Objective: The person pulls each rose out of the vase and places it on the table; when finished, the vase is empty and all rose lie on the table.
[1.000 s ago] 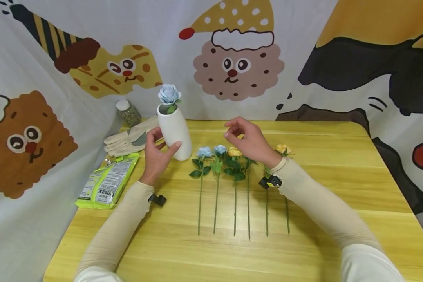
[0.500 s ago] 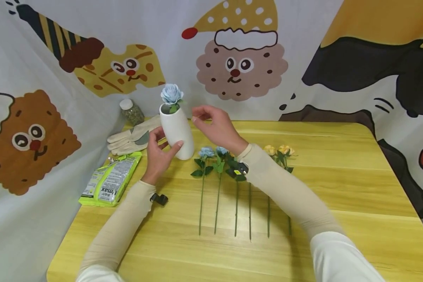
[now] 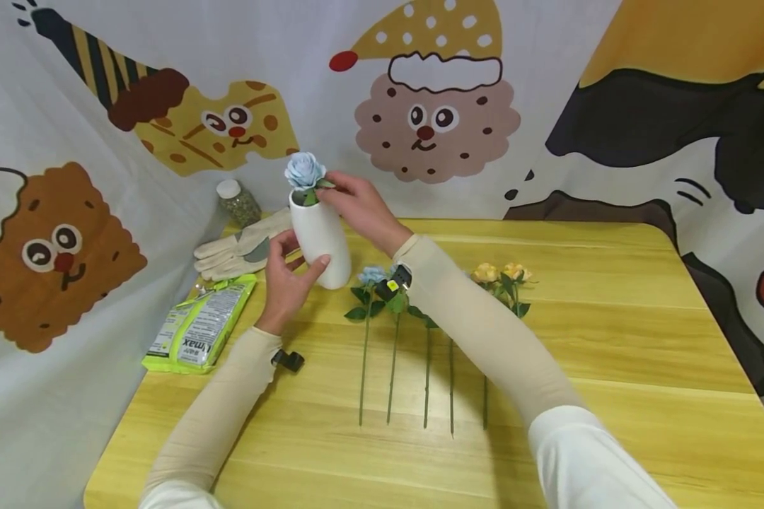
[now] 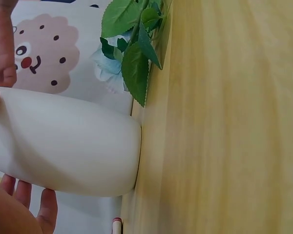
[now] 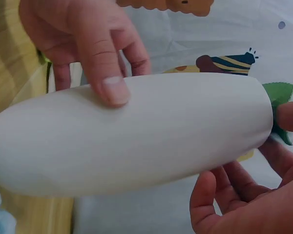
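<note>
A white vase (image 3: 321, 240) stands on the table with a pale blue rose (image 3: 305, 170) in its mouth. My left hand (image 3: 286, 286) holds the vase low on its side, thumb across the front, as the right wrist view also shows. At the rim, my right hand (image 3: 364, 206) pinches the rose just below its bloom. In the right wrist view a green leaf (image 5: 282, 92) shows by the fingertips; the bloom is out of that view. To the right lie several more roses, among them a blue rose (image 3: 372, 274) and a yellow rose (image 3: 516, 271), partly covered by my right forearm.
Left of the vase lie pale work gloves (image 3: 235, 253) and a green-and-silver packet (image 3: 199, 331). A white-lidded jar (image 3: 238, 203) stands behind the gloves. A printed curtain (image 3: 331, 120) hangs along the back of the wooden table (image 3: 611, 318).
My right hand has moved left from above the lying roses to the rose in the vase and taken hold of it. The bloom has shifted slightly left. My left hand stays on the vase.
</note>
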Demonstrator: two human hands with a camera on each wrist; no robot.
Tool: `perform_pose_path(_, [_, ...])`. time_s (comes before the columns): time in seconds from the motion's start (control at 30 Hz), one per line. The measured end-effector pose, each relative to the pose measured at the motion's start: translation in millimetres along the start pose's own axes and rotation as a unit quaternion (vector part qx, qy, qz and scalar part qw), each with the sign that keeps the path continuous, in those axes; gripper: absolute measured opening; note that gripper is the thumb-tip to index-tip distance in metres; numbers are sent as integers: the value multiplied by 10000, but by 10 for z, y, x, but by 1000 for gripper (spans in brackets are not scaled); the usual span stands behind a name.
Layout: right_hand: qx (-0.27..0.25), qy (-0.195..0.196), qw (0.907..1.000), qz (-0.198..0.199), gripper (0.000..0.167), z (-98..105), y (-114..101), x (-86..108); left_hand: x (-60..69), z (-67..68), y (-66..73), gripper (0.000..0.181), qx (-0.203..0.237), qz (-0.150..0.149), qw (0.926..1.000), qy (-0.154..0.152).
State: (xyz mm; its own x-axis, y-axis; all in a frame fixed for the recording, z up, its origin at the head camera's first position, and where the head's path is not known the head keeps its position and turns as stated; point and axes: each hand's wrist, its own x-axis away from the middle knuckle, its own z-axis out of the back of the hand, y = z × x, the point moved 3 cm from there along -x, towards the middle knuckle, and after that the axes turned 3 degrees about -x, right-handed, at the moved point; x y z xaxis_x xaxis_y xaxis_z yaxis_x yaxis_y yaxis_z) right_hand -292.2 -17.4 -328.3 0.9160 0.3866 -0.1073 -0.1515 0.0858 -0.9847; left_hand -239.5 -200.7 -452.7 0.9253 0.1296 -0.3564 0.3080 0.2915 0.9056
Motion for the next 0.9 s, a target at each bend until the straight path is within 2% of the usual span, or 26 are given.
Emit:
perform_pose_path(0.23, [127, 125, 9998, -95, 32, -106, -88, -82, -3, -3, 15, 67, 68, -82, 9999, 15])
perform_pose_path(0.4, [134, -57, 9996, -235, 21, -152, -106, -103, -10, 3, 0, 67, 95, -41, 9999, 50])
perform_pose_path(0.5, [120, -110, 9997, -171, 15, -137, -93, -99, -6, -10, 13, 68, 117, 32, 9999, 67])
perform_pose_path(0.63, [205, -22, 9997, 142, 17, -97, -101, -82, 14, -17, 113, 67, 122, 86, 9999, 77])
perform_pose_path(0.77, [297, 342, 9972, 589, 29, -32, -133, -41, 46, -13, 240, 65, 79, 93, 9999, 48])
perform_pose_path(0.9, [171, 652, 9929, 978, 39, 30, -164, 2, 29, -10, 150, 67, 76, 112, 9999, 68])
